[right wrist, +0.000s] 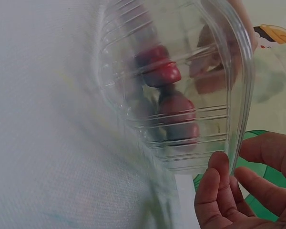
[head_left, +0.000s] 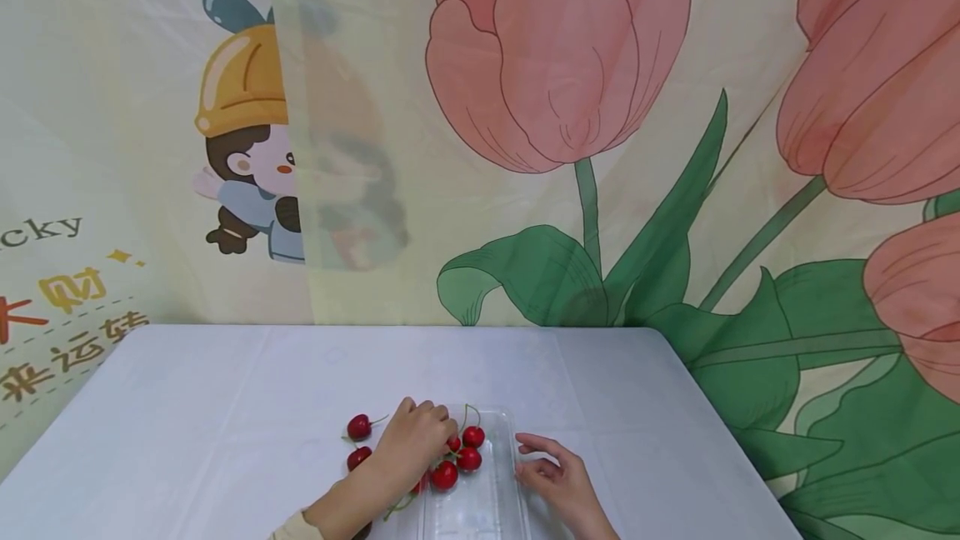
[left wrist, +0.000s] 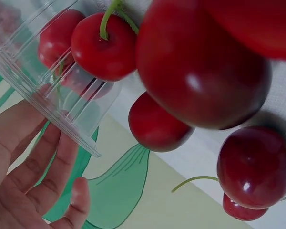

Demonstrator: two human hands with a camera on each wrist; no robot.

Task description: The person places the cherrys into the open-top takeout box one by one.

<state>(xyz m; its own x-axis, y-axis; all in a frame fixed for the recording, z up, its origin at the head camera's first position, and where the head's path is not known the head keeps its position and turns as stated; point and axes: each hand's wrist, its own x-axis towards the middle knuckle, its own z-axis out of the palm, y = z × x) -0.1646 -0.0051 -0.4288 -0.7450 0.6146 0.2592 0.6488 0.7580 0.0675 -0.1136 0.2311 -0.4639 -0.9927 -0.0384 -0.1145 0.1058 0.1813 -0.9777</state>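
White tabletop [head_left: 225,407], far edge and both side edges in sight. Backdrop [head_left: 352,7] behind the far edge: a cartoon figure [head_left: 251,140] in a yellow hat toward your left, pink tulips [head_left: 566,57] from the middle to your right.

Left to right on the tabletop: loose cherries [head_left: 359,427], dark red, in a rough line running toward you, well in from the left edge; some have green stems. One more is partly hidden under your left wrist, at the tray's left side; cannot tell if inside or out.

Your left hand [head_left: 416,436] reaches over the tray's left side from the cherries' side, fingers bent down into it, tips beside a red cherry. Cannot tell whether they grip it.

Clear plastic tray [head_left: 472,519], about midway between the tabletop's side edges, its near end cut off. Red cherries [head_left: 444,475] cluster in its far left part, stems showing.

Your right hand [head_left: 555,473], relaxed and holding nothing, fingers loosely bent, is at the tray's right side, fingertips right by the rim; contact unclear.
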